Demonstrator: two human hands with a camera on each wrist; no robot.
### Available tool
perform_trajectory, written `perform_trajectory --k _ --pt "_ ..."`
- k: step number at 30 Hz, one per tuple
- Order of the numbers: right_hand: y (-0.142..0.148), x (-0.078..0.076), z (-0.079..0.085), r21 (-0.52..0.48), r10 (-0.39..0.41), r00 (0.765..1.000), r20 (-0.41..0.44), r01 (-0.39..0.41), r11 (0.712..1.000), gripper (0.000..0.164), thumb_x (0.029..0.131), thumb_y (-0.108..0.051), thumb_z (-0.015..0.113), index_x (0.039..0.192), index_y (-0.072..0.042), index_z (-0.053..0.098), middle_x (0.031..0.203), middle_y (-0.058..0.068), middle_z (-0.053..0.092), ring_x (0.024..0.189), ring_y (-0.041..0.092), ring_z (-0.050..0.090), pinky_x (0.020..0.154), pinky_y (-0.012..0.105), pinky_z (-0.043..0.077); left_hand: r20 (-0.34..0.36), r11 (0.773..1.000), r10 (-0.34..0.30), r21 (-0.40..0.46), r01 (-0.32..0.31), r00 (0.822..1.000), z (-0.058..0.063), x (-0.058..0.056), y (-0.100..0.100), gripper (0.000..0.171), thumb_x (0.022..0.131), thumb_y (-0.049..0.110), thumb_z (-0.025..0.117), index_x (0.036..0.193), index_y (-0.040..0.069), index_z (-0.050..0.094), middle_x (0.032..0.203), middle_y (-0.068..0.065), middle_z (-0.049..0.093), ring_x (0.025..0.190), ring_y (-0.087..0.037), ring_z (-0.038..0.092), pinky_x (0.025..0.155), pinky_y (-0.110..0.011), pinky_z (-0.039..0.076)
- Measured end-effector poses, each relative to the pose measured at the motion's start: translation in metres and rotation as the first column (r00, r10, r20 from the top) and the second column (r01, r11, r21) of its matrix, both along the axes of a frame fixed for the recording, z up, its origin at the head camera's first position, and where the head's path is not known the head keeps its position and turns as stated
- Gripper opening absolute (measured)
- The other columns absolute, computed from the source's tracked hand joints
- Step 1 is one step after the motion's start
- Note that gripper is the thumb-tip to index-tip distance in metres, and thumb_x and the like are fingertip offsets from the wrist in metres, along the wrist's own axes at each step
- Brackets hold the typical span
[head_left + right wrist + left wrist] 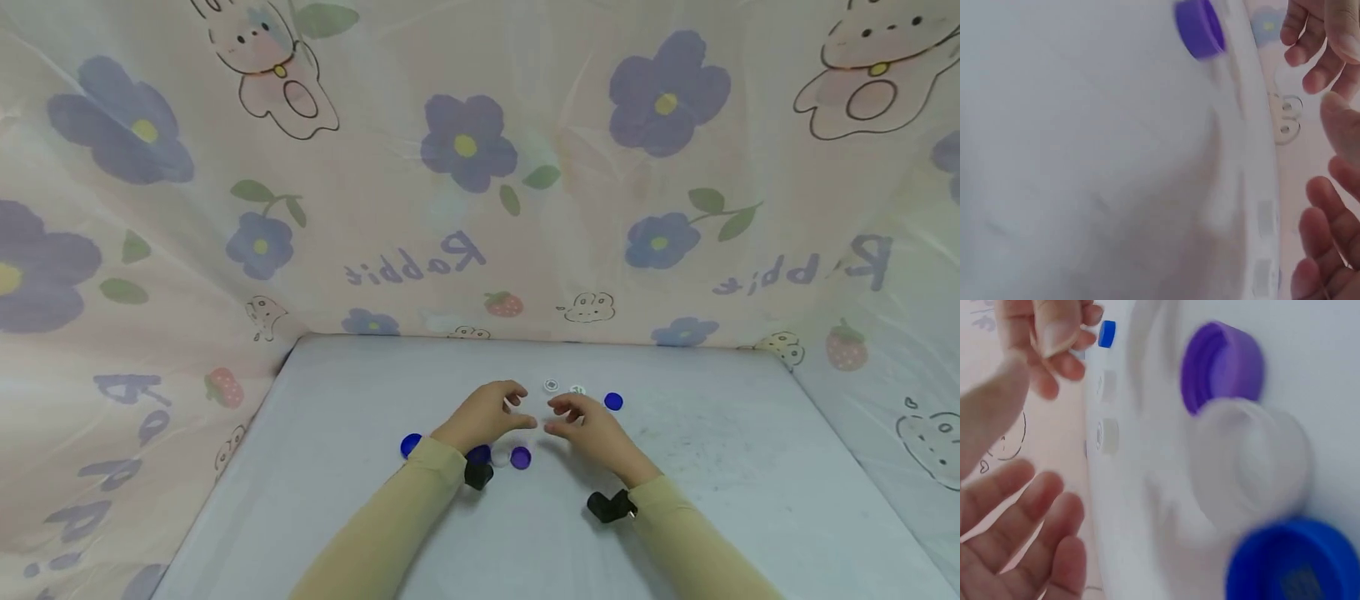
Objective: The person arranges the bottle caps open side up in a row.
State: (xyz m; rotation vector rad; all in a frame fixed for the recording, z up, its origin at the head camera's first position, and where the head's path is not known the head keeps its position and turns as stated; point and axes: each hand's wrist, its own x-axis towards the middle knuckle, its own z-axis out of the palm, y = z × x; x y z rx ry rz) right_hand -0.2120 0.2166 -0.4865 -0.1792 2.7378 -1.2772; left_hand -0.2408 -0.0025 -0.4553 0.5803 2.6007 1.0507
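Observation:
My left hand (486, 417) and right hand (597, 435) hover over the table with fingers loosely bent and nothing between them. A narrow gap separates the two hands. Below and near the left hand lies a purple bottle cap (521, 457), hollow side up. Beside it sit a whitish translucent cap (1294, 465) and a blue cap (1244, 569), partly hidden by the left wrist in the head view. Another blue cap (409, 445) lies left of that wrist. Beyond the hands are two white caps, one (551, 385) left of the other (577, 389), and a blue cap (613, 402).
The white tabletop (750, 467) ends at a hanging curtain (555, 217) printed with flowers and rabbits, which also closes off both sides. A black wrist mount (478, 475) sits below the left wrist, another black mount (609, 507) below the right.

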Motion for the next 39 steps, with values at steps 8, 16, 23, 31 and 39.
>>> perform_trajectory --k 8,16,23,31,39 --pt "0.019 -0.032 0.01 0.013 -0.015 0.998 -0.063 0.016 1.0 0.054 0.087 -0.037 0.072 0.132 -0.013 0.057 0.123 0.01 0.059 0.112 0.029 0.05 0.088 0.049 0.044 0.018 0.995 0.076 0.059 -0.077 0.997 0.0 -0.027 0.02 0.06 0.083 0.04 0.077 0.133 0.015 0.056 0.113 -0.002 0.062 0.092 -0.014 0.057 0.074 -0.031 0.049" --pt "0.023 -0.057 0.006 0.029 -0.019 1.0 -0.004 0.02 0.999 0.058 0.086 -0.038 0.073 0.135 -0.011 0.055 0.128 0.013 0.057 0.119 0.033 0.046 0.094 0.054 0.04 0.101 0.994 0.086 0.055 -0.092 0.991 -0.012 -0.058 0.026 0.058 0.081 0.034 0.079 0.13 0.01 0.059 0.1 0.0 0.062 0.089 -0.016 0.058 0.08 -0.036 0.049" --pt "0.022 -0.069 -0.004 0.086 -0.027 0.999 0.022 0.025 0.996 0.054 0.086 -0.033 0.075 0.132 -0.011 0.058 0.129 0.014 0.056 0.122 0.035 0.046 0.1 0.056 0.035 0.173 0.993 0.106 0.04 -0.114 0.979 -0.033 -0.072 0.032 0.052 0.078 0.031 0.082 0.123 0.014 0.064 0.094 0.004 0.061 0.087 -0.014 0.057 0.084 -0.038 0.047" --pt "0.02 -0.071 -0.015 0.154 -0.053 0.998 -0.018 0.055 0.987 0.044 0.085 -0.03 0.076 0.122 -0.01 0.065 0.122 0.015 0.059 0.119 0.037 0.049 0.101 0.056 0.033 0.128 0.993 0.11 0.026 -0.114 0.986 -0.043 -0.07 0.043 0.043 0.078 0.025 0.082 0.116 0.013 0.066 0.091 0.003 0.061 0.085 -0.013 0.057 0.082 -0.035 0.047" --pt "0.017 -0.073 -0.021 0.203 -0.048 0.996 -0.077 0.062 0.977 0.034 0.084 -0.033 0.076 0.112 -0.013 0.072 0.121 0.015 0.059 0.118 0.042 0.048 0.097 0.063 0.025 0.05 0.992 0.12 -0.055 -0.118 0.991 -0.039 -0.064 0.049 0.038 0.079 0.021 0.081 0.112 0.011 0.066 0.084 0.003 0.058 0.076 -0.012 0.055 0.072 -0.031 0.046"
